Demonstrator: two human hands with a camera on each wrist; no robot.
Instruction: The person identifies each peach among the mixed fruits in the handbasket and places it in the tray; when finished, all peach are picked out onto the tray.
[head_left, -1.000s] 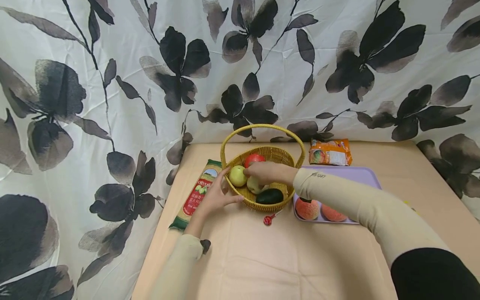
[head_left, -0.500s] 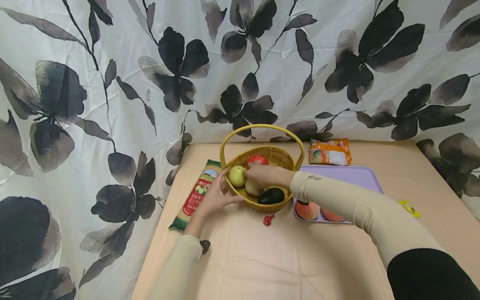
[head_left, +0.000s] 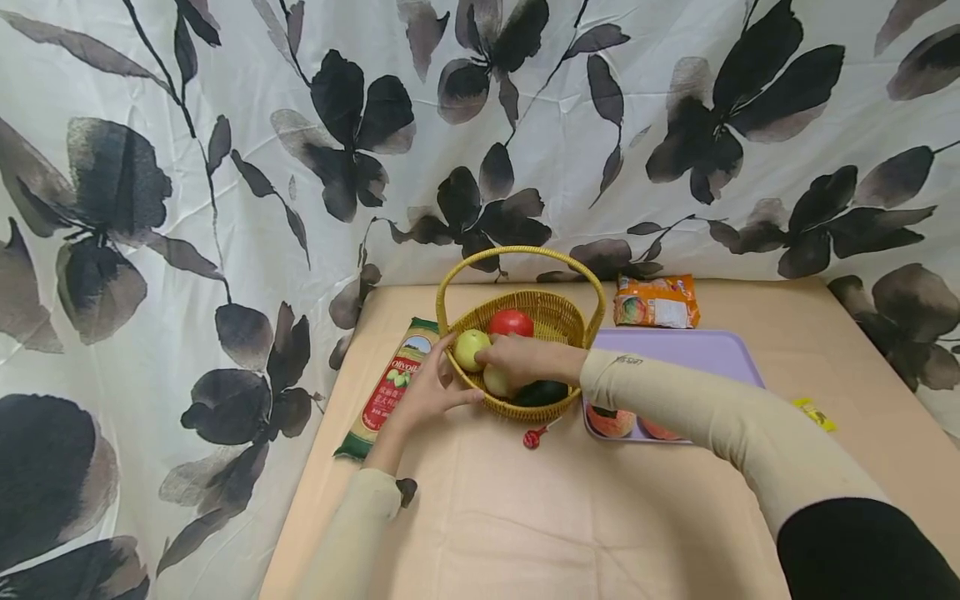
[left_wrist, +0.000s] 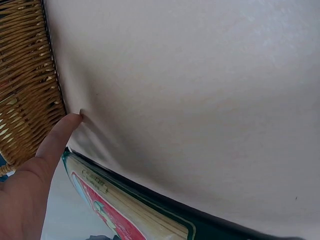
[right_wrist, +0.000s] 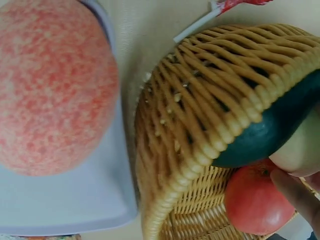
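Observation:
A yellow wicker basket [head_left: 558,310] with a tall handle holds a tomato [head_left: 512,322], a light green apple [head_left: 471,350], a pale yellow-green fruit [head_left: 497,382] and a smooth dark green oblong one [head_left: 542,393]. My right hand [head_left: 528,358] reaches in from the right and holds the pale fruit. In the right wrist view a finger [right_wrist: 295,197] lies between this pale fruit and the tomato [right_wrist: 257,200]. My left hand [head_left: 429,390] rests against the basket's left side, fingers and thumb spread. The left wrist view shows one straight digit [left_wrist: 62,132] beside the wicker.
Left of the basket lies a green-and-red pasta packet [head_left: 390,392]. A lilac tray [head_left: 720,350] with peaches [head_left: 611,421] stands at right, partly under the right sleeve. An orange packet [head_left: 656,302] lies behind it, a yellow wrapped sweet [head_left: 814,414] further right. A red lollipop [head_left: 532,438] lies in front.
My right hand has shifted slightly left and toward me inside the basket, the pale fruit moving with it. More of the tomato shows now. My left hand stays in place.

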